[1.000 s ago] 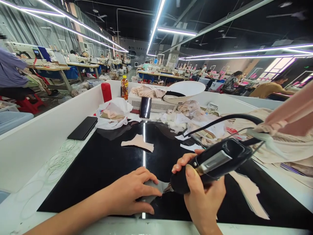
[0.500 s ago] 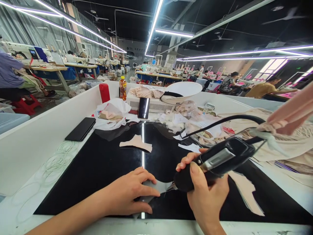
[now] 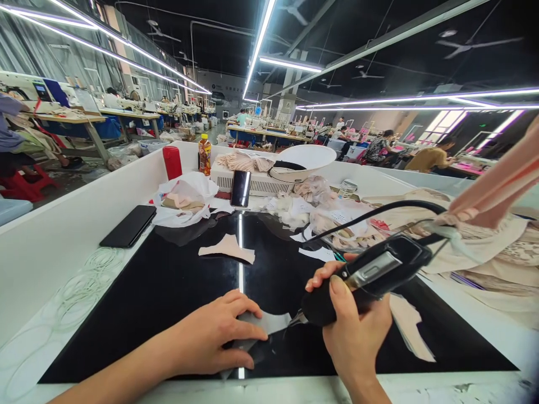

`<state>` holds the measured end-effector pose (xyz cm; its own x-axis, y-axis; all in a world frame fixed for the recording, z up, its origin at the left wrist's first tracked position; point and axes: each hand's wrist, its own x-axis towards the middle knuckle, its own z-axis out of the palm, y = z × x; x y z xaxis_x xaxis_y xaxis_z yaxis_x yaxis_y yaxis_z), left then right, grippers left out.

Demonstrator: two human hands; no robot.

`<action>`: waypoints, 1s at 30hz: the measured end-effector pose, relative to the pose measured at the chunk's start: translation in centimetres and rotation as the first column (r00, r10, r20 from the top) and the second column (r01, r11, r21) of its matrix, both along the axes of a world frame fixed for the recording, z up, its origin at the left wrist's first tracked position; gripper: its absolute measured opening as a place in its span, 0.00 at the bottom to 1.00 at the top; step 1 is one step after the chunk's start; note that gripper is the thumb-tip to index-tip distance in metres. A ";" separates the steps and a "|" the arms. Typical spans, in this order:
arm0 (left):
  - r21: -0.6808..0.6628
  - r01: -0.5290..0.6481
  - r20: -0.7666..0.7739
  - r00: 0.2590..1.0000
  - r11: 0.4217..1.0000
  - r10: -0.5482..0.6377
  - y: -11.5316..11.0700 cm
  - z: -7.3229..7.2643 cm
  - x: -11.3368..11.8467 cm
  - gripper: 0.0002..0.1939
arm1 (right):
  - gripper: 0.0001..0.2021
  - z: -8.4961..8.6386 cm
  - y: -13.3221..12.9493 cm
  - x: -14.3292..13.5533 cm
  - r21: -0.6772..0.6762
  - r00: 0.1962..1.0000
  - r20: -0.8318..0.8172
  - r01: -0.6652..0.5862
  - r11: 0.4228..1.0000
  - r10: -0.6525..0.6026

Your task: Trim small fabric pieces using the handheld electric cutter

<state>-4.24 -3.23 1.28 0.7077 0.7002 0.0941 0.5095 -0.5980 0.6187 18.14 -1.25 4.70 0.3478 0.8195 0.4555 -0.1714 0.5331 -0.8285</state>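
Observation:
My left hand point(image 3: 225, 334) lies with fingers spread on a thin translucent grey-white sheet piece point(image 3: 275, 322), pressing it against the black mat. Part of the piece is hidden under the palm. My right hand point(image 3: 357, 331) is wrapped round a black corded hand tool point(image 3: 379, 272) with a metal plate on its side. Its narrow metal tip point(image 3: 298, 317) points left, at the right end of the sheet piece; whether they touch I cannot tell. A knotted pink cloth strip point(image 3: 484, 191) and a black cable run from the tool's back end.
On the black mat point(image 3: 168, 303) lie a beige cut piece point(image 3: 227, 248), stacked beige pieces point(image 3: 410, 325) and a white piece point(image 3: 316, 254). A dark phone point(image 3: 128, 226), thin cord loops point(image 3: 80, 286), a plastic bag point(image 3: 185, 196) and a drink bottle point(image 3: 204, 154) stand around it.
The tool and my right hand have shifted slightly right relative to my left hand, showing more of the piece's right end. The whole view has also moved a little.

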 end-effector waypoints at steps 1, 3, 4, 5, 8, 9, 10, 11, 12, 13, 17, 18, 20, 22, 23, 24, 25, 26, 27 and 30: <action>0.002 0.001 0.000 1.000 1.000 -0.001 0.0 0.0 0.0 0.22 | 0.15 0.0 0.0 0.0 0.001 1.000 0.000 0.000 1.000 0.000; 0.005 0.006 0.007 1.000 1.000 -0.006 0.0 -0.1 -0.1 0.22 | 0.15 0.0 0.0 -0.1 0.002 1.000 -0.001 0.000 1.000 0.000; 0.007 0.009 0.011 1.000 1.000 -0.009 0.0 -0.1 -0.1 0.22 | 0.15 0.0 0.0 -0.1 0.001 1.000 -0.002 0.000 1.000 0.000; 0.007 0.011 0.013 1.000 1.000 -0.012 0.0 -0.1 -0.1 0.22 | 0.15 0.0 0.1 -0.1 0.002 1.000 -0.005 0.000 1.000 0.000; 0.004 0.017 -0.001 1.000 1.000 -0.017 0.1 0.0 0.0 0.22 | 0.16 0.1 0.1 -0.1 0.003 1.000 -0.009 0.006 1.000 -0.006; 0.002 0.017 -0.010 1.000 1.000 -0.017 0.1 0.0 0.0 0.22 | 0.16 0.2 0.1 -0.1 0.001 1.000 -0.006 0.008 1.000 -0.008; 0.001 0.018 -0.018 1.000 1.000 -0.018 0.1 0.0 0.0 0.22 | 0.16 0.2 0.0 -0.1 -0.002 1.000 0.000 0.008 1.000 -0.008; 0.001 0.019 -0.023 1.000 1.000 -0.019 0.1 0.1 0.0 0.22 | 0.15 0.2 0.0 -0.1 -0.005 1.000 0.007 0.011 1.000 -0.011; 0.002 0.020 -0.023 1.000 1.000 -0.020 0.0 0.1 0.0 0.22 | 0.15 0.1 -0.1 -0.1 -0.008 1.000 0.015 0.014 1.000 -0.014; -0.001 0.024 -0.017 1.000 1.000 -0.024 0.0 0.2 0.0 0.21 | 0.15 0.1 -0.1 -0.1 -0.008 1.000 0.025 0.015 1.000 -0.015; -0.033 -0.050 0.059 0.997 0.998 0.052 0.0 0.0 -0.1 0.15 | 0.14 0.0 -0.1 -0.2 0.002 0.999 0.046 0.015 1.000 -0.015; -0.029 -0.106 0.080 0.991 0.994 0.108 0.1 -0.2 -0.1 0.14 | 0.14 0.0 -0.1 -0.2 0.004 0.999 0.042 0.019 1.000 -0.019; 0.006 -0.237 0.101 0.967 0.971 0.235 0.3 -0.8 -0.1 0.14 | 0.16 0.0 0.1 0.0 0.004 0.999 0.036 0.033 0.999 -0.034; 0.051 -0.329 0.090 0.942 0.943 0.324 0.6 -1.4 -0.2 0.13 | 0.17 0.2 0.3 0.2 0.009 0.997 0.062 0.046 0.999 -0.047; 0.065 -0.352 0.077 0.935 0.934 0.347 0.7 -1.7 -0.1 0.13 | 0.17 0.3 0.4 0.4 0.011 0.994 0.092 0.054 0.998 -0.055; 0.071 -0.363 0.067 0.931 0.929 0.359 0.7 -1.9 -0.1 0.13 | 0.17 0.4 0.4 0.6 0.007 0.989 0.130 0.068 0.998 -0.069; 0.070 -0.366 0.060 0.930 0.928 0.362 0.7 -2.0 -0.1 0.12 | 0.19 0.4 0.4 0.8 0.002 0.981 0.165 0.104 0.995 -0.103; 0.066 -0.365 0.059 0.931 0.929 0.361 0.8 -2.1 0.0 0.11 | 0.21 0.5 0.4 0.9 0.001 0.969 0.186 0.162 0.987 -0.160; 0.060 -0.363 0.061 0.931 0.930 0.359 0.7 -2.1 0.0 0.09 | 0.24 0.4 0.3 1.0 0.018 0.953 0.185 0.239 0.971 -0.238; 0.039 -0.358 0.083 0.932 0.933 0.354 0.7 -2.0 0.2 0.07 | 0.28 -0.3 -0.1 1.3 0.177 0.888 0.065 0.438 0.881 -0.455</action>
<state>-4.08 -2.56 -0.74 0.4026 0.8976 0.1796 0.6494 -0.4184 0.6350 19.41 -1.35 4.43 0.6055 0.5056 0.6146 0.1956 0.6541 -0.7307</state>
